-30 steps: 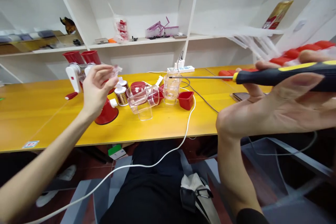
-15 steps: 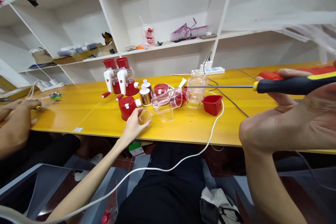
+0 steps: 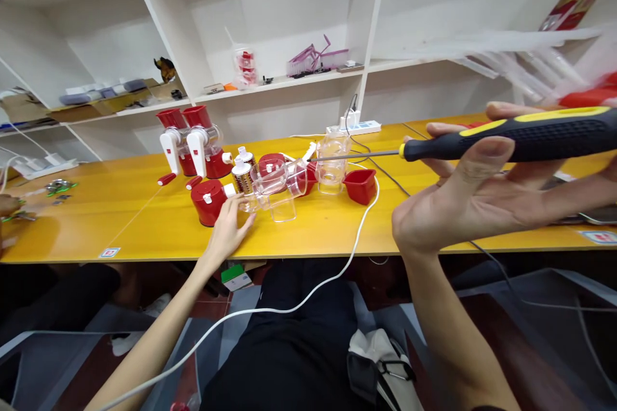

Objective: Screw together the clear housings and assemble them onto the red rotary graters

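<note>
My right hand [image 3: 463,196] holds a screwdriver [image 3: 511,138] with a black and yellow handle between thumb and fingers, the other fingers spread. Its long metal shaft points left across the table. My left hand [image 3: 230,226] lies low over the table with thumb and fingers apart. Its fingertips are beside a small round clear plastic piece [image 3: 248,203]; whether they touch it is unclear. Just right of it lies a clear plastic housing [image 3: 284,186]. Left of the hand stands a red base [image 3: 208,202] with a white knob. Behind are metal grater drums [image 3: 242,176].
Two assembled red and white rotary graters [image 3: 205,144] stand at the back left. To the right are a second clear housing [image 3: 332,164] and a red hopper [image 3: 360,186]. A white cable [image 3: 308,305] crosses in front of me. Another person's hand [image 3: 8,205] is at the far left.
The view has turned right. My left hand's fingers have drawn back slightly from around the small clear piece. The screwdriver shows more fully, still in my right hand.
</note>
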Action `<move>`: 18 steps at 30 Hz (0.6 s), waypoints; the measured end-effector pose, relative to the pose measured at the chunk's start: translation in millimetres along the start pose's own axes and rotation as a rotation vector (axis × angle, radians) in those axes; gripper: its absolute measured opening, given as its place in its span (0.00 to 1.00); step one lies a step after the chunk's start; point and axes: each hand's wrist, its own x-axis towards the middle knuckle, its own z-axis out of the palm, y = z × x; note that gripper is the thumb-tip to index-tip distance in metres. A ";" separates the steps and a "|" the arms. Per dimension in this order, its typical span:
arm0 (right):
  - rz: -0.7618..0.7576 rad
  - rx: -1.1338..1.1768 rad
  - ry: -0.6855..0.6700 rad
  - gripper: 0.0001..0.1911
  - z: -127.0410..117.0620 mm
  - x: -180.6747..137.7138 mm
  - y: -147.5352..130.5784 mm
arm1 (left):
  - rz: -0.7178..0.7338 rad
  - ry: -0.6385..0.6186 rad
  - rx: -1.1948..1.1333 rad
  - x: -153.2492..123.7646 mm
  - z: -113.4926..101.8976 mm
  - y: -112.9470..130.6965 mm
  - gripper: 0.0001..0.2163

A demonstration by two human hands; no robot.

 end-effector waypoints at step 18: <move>-0.259 -0.174 0.135 0.26 10.8 -8.6 -14.7 | -0.660 0.047 0.177 2.5 -30.7 -22.7 0.49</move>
